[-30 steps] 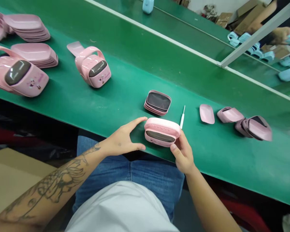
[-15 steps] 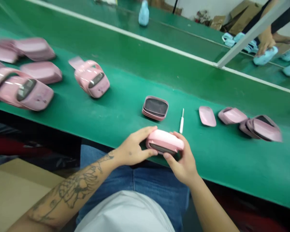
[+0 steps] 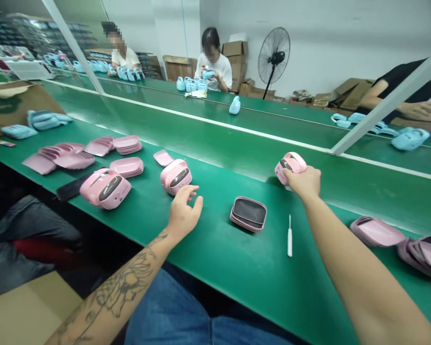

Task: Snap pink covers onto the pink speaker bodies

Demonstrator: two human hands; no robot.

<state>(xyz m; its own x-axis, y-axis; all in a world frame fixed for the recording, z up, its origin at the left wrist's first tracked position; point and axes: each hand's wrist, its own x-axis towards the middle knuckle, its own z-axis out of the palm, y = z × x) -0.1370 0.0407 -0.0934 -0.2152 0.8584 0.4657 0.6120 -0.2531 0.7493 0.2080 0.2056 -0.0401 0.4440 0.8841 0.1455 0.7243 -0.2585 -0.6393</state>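
My right hand (image 3: 304, 182) is stretched far out over the green belt (image 3: 237, 158) and grips a pink device (image 3: 289, 165) with a dark screen, resting on the belt. My left hand (image 3: 183, 211) hovers with fingers spread, just right of another pink device (image 3: 175, 176), not holding it. Between my arms lie a stack of dark-screened pink covers (image 3: 249, 213) and a small white tool (image 3: 289, 235).
A third pink device (image 3: 106, 188), a dark phone (image 3: 73, 187) and stacks of pink shells (image 3: 127, 144) lie to the left. More pink covers (image 3: 377, 231) sit at right. Blue devices (image 3: 234, 105) ride the far belt, where other people sit. A metal rail (image 3: 388, 105) slants at right.
My right hand carried the pink device from the near edge out to the far side of the belt. My left hand let go and moved left. My head lifted, showing the room.
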